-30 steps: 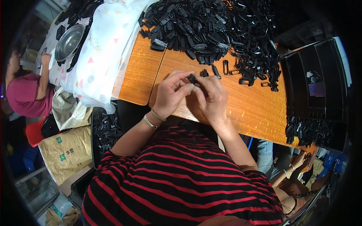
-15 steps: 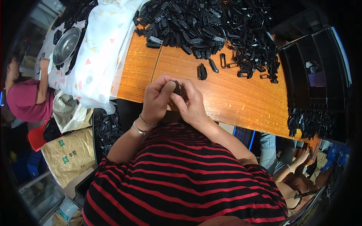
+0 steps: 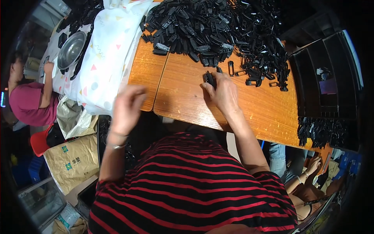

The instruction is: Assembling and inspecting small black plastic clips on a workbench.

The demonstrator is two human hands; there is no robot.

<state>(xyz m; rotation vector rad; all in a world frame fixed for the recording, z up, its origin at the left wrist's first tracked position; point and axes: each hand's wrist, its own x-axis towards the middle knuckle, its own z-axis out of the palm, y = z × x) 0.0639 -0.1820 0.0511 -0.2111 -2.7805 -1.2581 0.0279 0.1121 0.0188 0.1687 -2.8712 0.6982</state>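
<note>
printing shows on the tan sack (image 3: 74,177), lower left: two square blue-green logos (image 3: 69,166) with yellow in them, one above the other, dark characters (image 3: 76,160) beside the lower one, all running at a slant. a smaller dark mark (image 3: 85,172) sits further down right, too small to read.

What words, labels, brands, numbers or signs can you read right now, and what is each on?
Tan sack: dark printed characters, not copied out here, beside a green-and-blue square emblem; a second such emblem sits nearer the top.
White sheet: coloured shapes and squiggles, no words readable.
Black plastic parts: any markings are too small to read.
</note>
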